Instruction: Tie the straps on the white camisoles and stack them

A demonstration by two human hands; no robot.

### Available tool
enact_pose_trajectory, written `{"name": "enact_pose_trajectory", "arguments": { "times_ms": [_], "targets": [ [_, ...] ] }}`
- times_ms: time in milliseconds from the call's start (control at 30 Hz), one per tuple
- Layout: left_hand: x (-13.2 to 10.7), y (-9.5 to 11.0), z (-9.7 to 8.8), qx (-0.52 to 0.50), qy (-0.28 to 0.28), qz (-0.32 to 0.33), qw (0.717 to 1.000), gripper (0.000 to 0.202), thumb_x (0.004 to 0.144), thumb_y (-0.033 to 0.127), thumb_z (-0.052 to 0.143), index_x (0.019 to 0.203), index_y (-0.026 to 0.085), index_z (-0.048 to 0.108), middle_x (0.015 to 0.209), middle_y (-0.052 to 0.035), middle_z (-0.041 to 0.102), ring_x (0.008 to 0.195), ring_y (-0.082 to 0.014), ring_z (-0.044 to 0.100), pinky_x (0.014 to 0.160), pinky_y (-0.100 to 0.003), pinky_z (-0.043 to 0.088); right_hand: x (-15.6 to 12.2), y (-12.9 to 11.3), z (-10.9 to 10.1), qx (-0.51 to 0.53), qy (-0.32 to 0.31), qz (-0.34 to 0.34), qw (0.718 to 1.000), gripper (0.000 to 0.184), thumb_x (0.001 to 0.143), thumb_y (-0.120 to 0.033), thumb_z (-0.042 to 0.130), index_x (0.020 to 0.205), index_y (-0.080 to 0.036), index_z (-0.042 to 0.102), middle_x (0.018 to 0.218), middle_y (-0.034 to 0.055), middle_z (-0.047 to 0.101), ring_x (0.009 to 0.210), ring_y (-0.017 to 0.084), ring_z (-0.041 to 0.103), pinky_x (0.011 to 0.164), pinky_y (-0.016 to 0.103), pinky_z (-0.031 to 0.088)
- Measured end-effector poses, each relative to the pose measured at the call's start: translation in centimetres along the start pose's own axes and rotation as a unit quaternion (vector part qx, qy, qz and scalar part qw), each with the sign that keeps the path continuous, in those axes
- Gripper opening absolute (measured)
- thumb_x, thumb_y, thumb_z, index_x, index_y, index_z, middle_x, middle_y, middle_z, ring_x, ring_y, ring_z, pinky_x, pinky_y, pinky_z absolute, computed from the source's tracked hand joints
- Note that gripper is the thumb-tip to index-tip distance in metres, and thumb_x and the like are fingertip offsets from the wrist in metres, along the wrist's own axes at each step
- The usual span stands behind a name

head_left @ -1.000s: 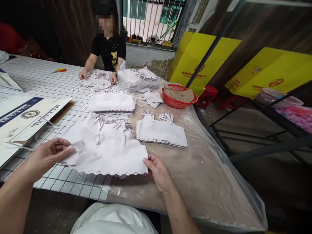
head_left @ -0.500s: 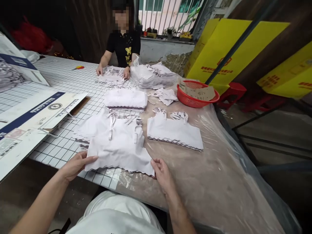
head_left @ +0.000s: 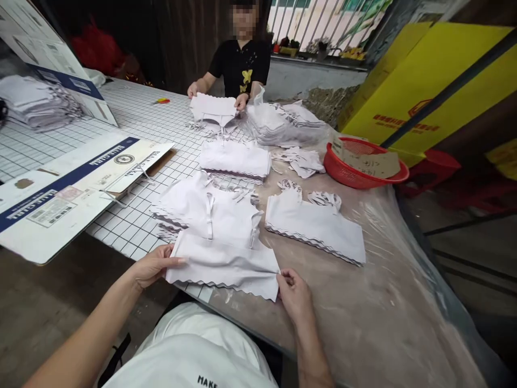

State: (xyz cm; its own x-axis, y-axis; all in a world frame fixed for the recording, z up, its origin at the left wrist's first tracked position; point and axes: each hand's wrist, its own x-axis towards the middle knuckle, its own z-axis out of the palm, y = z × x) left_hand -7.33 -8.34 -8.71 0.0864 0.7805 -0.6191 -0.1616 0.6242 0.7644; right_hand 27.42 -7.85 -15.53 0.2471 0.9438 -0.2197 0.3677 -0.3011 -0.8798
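Note:
A pale camisole-style top (head_left: 226, 264) with thin straps and a wavy hem is stretched between my two hands at the table's near edge. My left hand (head_left: 156, 264) pinches its left side, thumb on top and fingers underneath. On the other side, my right hand (head_left: 294, 291) grips the right edge between thumb and fingers. The top's strap end lies over a pile of similar garments (head_left: 177, 202). Right of it rests a neat stack of the same tops (head_left: 315, 223), their straps bunched at the far side.
Across the table (head_left: 133, 116), a person in black (head_left: 238, 62) holds up another pale garment (head_left: 216, 105). Farther back are a folded stack (head_left: 236, 159), a plastic-wrapped pile (head_left: 283, 124) and a red basket (head_left: 363, 172). Cardboard (head_left: 81, 188) lies at left, overhanging the edge.
My view has swung left, so things sit farther right. My hands still hold the top, now with its lower part folded more flatly. The person opposite has lifted a garment off the table.

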Motion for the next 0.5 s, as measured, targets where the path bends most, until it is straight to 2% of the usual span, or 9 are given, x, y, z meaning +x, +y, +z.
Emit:
{"name": "enact_pose_trajectory", "arguments": {
  "times_ms": [100,167,233,333,500],
  "targets": [
    [-0.1,-0.5,-0.4,0.049,0.015,0.023,0.998,0.047,0.050,0.045,0.087,0.067,0.019,0.051,0.054,0.0057,0.050,0.052,-0.0098,0.048,0.051,-0.021,0.039,-1.0,-0.5,0.0,0.006,0.024,0.002,1.000,0.033,0.070,-0.054,0.065,0.072,-0.021,0.063,0.064,0.0057,0.068,0.058,0.021,0.060,0.052,0.028,0.042],
    [-0.1,-1.0,-0.8,0.117,0.048,0.049,0.991,0.051,0.055,0.055,0.082,0.064,0.020,0.046,0.053,0.0077,0.040,0.049,-0.0082,0.038,0.048,-0.020,0.031,-1.7,-0.8,0.2,0.016,0.024,0.014,0.999,0.037,0.068,-0.056,0.067,0.076,-0.020,0.063,0.066,0.0063,0.068,0.060,0.022,0.061,0.053,0.029,0.043],
    [0.1,-1.5,-1.3,0.195,0.076,0.069,0.975,0.053,0.057,0.064,0.076,0.064,0.020,0.047,0.057,0.0066,0.039,0.051,-0.0090,0.036,0.049,-0.021,0.029,-2.5,-0.8,0.4,0.023,0.007,0.027,0.999,0.037,0.067,-0.056,0.069,0.078,-0.021,0.063,0.066,0.0055,0.068,0.060,0.022,0.061,0.054,0.029,0.043],
    [0.3,-2.4,-1.6,0.287,0.084,0.076,0.951,0.055,0.056,0.067,0.074,0.061,0.020,0.046,0.057,0.0065,0.034,0.053,-0.0097,0.030,0.050,-0.022,0.026,-3.6,-0.8,0.6,-0.012,-0.011,0.030,0.999,0.030,0.069,-0.050,0.069,0.074,-0.022,0.062,0.064,0.0027,0.066,0.058,0.019,0.057,0.054,0.028,0.041],
    [0.0,-3.7,-1.2,0.348,0.075,0.096,0.930,0.057,0.058,0.068,0.071,0.057,0.020,0.040,0.059,0.0054,0.033,0.056,-0.0106,0.031,0.053,-0.022,0.026,-4.2,-1.1,-0.2,-0.071,-0.045,0.016,0.996,0.029,0.075,-0.046,0.061,0.060,-0.022,0.054,0.054,-0.0014,0.055,0.052,0.014,0.047,0.053,0.026,0.032]
  ]
}}
